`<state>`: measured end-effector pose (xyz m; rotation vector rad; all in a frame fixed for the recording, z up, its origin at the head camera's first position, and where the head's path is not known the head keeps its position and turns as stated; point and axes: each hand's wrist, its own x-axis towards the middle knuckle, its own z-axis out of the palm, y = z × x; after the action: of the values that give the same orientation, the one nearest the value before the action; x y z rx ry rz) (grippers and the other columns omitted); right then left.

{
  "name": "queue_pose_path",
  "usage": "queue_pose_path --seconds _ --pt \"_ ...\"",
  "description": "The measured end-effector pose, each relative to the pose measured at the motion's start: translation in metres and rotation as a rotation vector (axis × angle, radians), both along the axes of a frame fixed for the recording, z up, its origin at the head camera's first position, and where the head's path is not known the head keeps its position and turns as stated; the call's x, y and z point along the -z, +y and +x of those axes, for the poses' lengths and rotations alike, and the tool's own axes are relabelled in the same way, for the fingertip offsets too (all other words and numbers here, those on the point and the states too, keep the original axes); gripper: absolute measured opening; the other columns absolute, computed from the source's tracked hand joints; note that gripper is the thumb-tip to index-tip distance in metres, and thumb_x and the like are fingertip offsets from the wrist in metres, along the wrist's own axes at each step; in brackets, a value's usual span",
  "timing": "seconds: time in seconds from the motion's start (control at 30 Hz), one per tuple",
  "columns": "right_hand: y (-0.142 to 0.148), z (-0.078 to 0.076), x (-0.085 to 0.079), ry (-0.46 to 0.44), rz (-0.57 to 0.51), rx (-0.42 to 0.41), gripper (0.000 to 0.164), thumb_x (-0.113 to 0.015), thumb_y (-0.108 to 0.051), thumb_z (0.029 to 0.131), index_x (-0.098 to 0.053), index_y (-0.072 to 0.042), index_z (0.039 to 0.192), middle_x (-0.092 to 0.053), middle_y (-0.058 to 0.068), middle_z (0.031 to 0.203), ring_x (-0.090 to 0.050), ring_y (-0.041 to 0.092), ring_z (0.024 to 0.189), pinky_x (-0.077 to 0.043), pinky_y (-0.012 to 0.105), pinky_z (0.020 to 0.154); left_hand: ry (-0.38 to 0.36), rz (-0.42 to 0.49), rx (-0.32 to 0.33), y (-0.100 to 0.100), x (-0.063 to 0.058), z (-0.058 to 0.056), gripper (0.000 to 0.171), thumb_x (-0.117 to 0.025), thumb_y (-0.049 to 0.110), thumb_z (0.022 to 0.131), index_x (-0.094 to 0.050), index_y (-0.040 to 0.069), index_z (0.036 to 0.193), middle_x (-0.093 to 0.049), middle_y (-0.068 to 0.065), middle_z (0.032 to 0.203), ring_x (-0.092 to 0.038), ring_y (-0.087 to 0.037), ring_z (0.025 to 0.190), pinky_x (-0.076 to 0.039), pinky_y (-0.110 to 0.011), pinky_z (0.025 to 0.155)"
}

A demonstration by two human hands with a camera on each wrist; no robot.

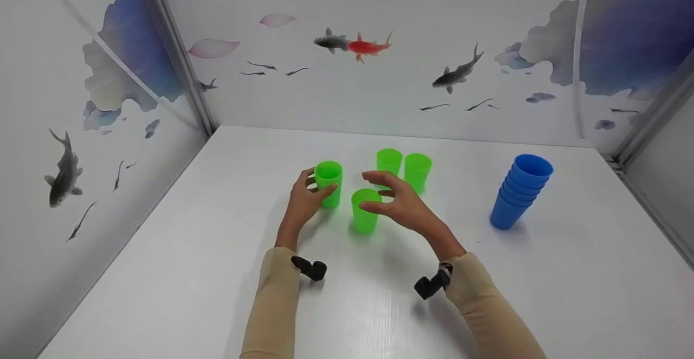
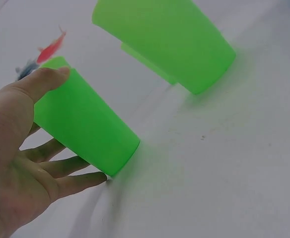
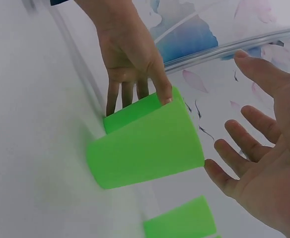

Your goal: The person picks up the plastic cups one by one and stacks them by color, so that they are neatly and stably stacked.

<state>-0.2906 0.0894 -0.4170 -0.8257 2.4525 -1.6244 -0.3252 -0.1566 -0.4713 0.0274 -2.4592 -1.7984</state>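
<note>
On the white table, my left hand (image 1: 303, 200) holds an upright green cup (image 1: 329, 177), thumb on the near side and fingers round the far left. In the left wrist view the thumb lies near that cup's (image 2: 88, 121) rim while the fingers spread along its wall. My right hand (image 1: 405, 204) hovers beside a nearer green cup (image 1: 364, 220), its thumb and fingers apart. The right wrist view has this cup (image 3: 147, 148) just off the right hand's (image 3: 269, 153) fingers, a fingertip by the rim; whether it touches I cannot tell.
Two more green cups (image 1: 389, 159) (image 1: 417, 172) stand close together behind the right hand. A leaning stack of nested blue cups (image 1: 520, 191) stands on the right of the table (image 1: 585, 272). White walls (image 1: 347, 93) with painted fish enclose the back and sides.
</note>
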Motion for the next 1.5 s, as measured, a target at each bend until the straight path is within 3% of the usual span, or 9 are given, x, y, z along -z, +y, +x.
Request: queue_pose_path --seconds 0.3,0.73,1.03,1.23,1.5 --pt "0.003 0.000 0.009 -0.027 0.001 0.067 0.071 -0.082 -0.038 0.083 -0.050 -0.022 0.145 -0.048 0.003 0.152 -0.042 0.040 0.143 -0.037 0.053 0.118 0.004 -0.001 -0.006 -0.001 -0.001 0.000 0.078 -0.075 0.038 0.090 -0.037 0.010 0.152 -0.051 -0.018 0.145 -0.055 -0.037 0.132 -0.048 -0.049 0.109" --pt "0.000 0.000 0.019 0.059 0.023 0.058 0.066 -0.085 -0.014 0.080 -0.055 -0.016 0.140 -0.051 0.007 0.146 -0.042 0.030 0.144 -0.033 0.051 0.121 -0.018 -0.006 -0.015 0.001 -0.002 0.002 0.076 -0.074 0.036 0.091 -0.037 0.012 0.152 -0.050 -0.017 0.147 -0.053 -0.036 0.133 -0.047 -0.049 0.110" --pt "-0.001 -0.001 0.025 -0.037 0.105 0.064 0.074 -0.082 -0.026 0.084 -0.047 -0.012 0.148 -0.048 0.010 0.153 -0.042 0.030 0.144 -0.039 0.051 0.117 -0.011 0.005 -0.011 0.001 -0.001 0.002 0.077 -0.075 0.036 0.090 -0.037 0.011 0.152 -0.050 -0.018 0.146 -0.053 -0.036 0.133 -0.047 -0.049 0.110" --pt "-0.004 -0.004 0.028 -0.089 0.104 0.077 0.073 -0.081 -0.025 0.085 -0.047 -0.012 0.148 -0.047 0.010 0.154 -0.047 0.030 0.140 -0.044 0.050 0.112 -0.008 0.006 0.003 0.000 0.000 0.003 0.078 -0.075 0.039 0.090 -0.036 0.013 0.153 -0.050 -0.018 0.146 -0.053 -0.038 0.134 -0.047 -0.050 0.110" --pt "-0.008 -0.009 0.018 -0.126 0.097 0.094 0.079 -0.082 -0.029 0.084 -0.043 -0.012 0.151 -0.043 0.011 0.157 -0.047 0.032 0.140 -0.047 0.048 0.110 -0.005 0.004 -0.003 -0.001 -0.001 0.003 0.077 -0.074 0.038 0.090 -0.037 0.012 0.152 -0.051 -0.017 0.145 -0.054 -0.036 0.133 -0.048 -0.049 0.109"
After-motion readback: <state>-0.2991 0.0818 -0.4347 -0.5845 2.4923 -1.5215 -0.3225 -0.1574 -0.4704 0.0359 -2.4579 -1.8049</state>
